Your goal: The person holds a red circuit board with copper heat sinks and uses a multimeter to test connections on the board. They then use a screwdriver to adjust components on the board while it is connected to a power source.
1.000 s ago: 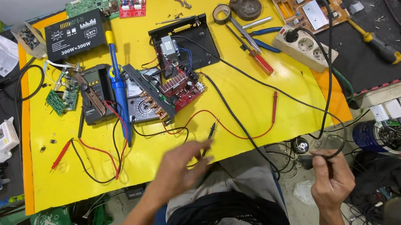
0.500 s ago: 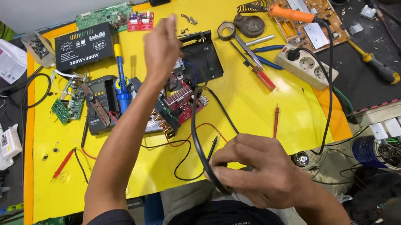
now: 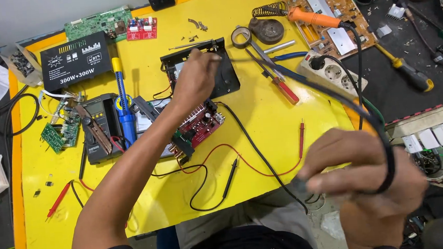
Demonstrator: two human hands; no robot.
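I am stretching a thick black rubber-sheathed power cable (image 3: 333, 93) between both hands over the glossy yellow worktop (image 3: 263, 121). Half a second ago my left hand (image 3: 197, 77) was raised high over the board with the cable hanging in a slack loop before my right hand; now the left hand is lying lower and farther out, and the cable is running taut from it to my right hand (image 3: 362, 174), so the slack is being taken up and the lead drawn out straight. The left fingers are pinched together on the cable's far end; the right fingers are closed around a curved bend of the same cable, which is wrapping over the knuckles. Just under the left grip is sitting a matt black, angular sheet-metal chassis (image 3: 223, 72); nearer me from that grip lies a red, component-studded amplifier circuit board (image 3: 201, 128) with a ribbed metal heat sink. Beyond the taut span are lying a pair of red-handled pliers (image 3: 275, 81), a white plastic socket strip (image 3: 335, 75) and an orange-handled soldering iron (image 3: 313, 18) resting on a tan circuit board. Between the two grips, thin red and black probe leads (image 3: 224, 166) are curling loosely over the smooth surface. Left of the forearm a dark multimeter (image 3: 97, 128) and a blue-handled desoldering pump (image 3: 124, 108) are lying side by side.
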